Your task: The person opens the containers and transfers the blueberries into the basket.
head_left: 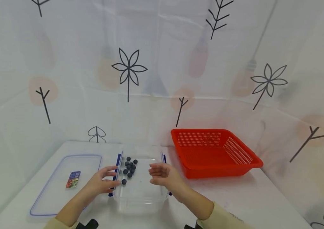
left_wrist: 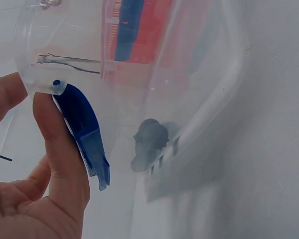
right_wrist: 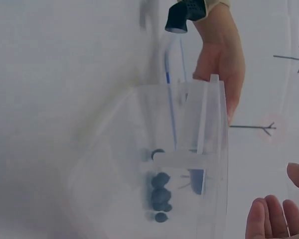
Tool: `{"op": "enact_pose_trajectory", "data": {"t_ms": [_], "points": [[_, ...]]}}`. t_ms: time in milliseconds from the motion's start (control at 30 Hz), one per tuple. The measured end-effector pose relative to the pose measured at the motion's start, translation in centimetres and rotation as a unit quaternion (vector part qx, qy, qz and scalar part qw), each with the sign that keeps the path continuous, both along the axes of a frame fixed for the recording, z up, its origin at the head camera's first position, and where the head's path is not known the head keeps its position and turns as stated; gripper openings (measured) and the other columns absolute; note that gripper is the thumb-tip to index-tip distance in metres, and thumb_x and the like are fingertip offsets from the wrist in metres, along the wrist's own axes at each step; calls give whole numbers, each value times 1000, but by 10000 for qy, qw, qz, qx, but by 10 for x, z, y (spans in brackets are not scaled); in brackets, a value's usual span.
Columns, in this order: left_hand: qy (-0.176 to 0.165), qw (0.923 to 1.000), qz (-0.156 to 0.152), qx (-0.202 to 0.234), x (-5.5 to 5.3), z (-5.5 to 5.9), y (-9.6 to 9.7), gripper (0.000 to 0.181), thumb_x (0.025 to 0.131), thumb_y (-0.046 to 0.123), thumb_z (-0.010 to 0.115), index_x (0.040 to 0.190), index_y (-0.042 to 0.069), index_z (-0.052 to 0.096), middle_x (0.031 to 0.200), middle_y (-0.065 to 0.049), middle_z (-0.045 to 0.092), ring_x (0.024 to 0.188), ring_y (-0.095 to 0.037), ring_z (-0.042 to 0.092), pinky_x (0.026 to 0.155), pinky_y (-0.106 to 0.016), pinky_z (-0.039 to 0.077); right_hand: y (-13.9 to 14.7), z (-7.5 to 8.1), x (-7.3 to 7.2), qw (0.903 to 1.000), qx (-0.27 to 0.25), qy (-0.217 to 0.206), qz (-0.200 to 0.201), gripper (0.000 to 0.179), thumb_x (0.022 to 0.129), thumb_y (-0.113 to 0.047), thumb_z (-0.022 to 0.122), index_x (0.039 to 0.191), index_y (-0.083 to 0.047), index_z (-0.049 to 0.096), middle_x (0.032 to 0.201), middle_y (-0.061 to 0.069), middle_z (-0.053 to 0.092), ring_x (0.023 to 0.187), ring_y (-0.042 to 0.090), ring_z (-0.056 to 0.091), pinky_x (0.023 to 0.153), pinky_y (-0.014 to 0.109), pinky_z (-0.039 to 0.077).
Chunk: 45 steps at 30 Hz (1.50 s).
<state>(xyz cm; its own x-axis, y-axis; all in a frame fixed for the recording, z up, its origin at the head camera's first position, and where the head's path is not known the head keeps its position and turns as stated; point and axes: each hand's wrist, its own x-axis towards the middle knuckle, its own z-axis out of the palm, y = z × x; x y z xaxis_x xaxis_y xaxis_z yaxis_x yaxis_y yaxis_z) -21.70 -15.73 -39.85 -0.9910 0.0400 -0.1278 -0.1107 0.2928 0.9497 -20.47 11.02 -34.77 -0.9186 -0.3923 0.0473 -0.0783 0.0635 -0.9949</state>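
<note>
A clear plastic storage box (head_left: 139, 198) with blue side latches stands on the table. Several blueberries (head_left: 129, 167) lie in its left half, one apart nearer the front. At the box's left rim is my left hand (head_left: 100, 183). In the left wrist view, its thumb and a finger sit on either side of the rim, one finger against the hanging blue latch (left_wrist: 84, 134). Over the right side of the box, my right hand (head_left: 166, 178) holds nothing, its fingers loosely bent and its thumb apart. The right wrist view shows its fingers (right_wrist: 274, 219) above the rim.
Left of the box lies a clear lid (head_left: 45, 200) with a blue-edged rim and a colourful fruit label (head_left: 73, 179). A red perforated basket (head_left: 213, 170) stands at the back right. Behind the white table (head_left: 236, 203) hangs a patterned cloth (head_left: 156, 111).
</note>
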Motion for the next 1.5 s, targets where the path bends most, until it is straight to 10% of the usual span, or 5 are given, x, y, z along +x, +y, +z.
{"op": "enact_pose_trajectory", "data": {"t_ms": [1500], "points": [[-215,9993,17,308,0,-3,0,70,78,17,76,137,7,40,128,-23,47,98,-26,59,77,-41,52,-26,21,-90,9918,1202,237,355,31,82,-6,70,112,-5,64,98,6,66,91,19,62,88,34,48]]}}
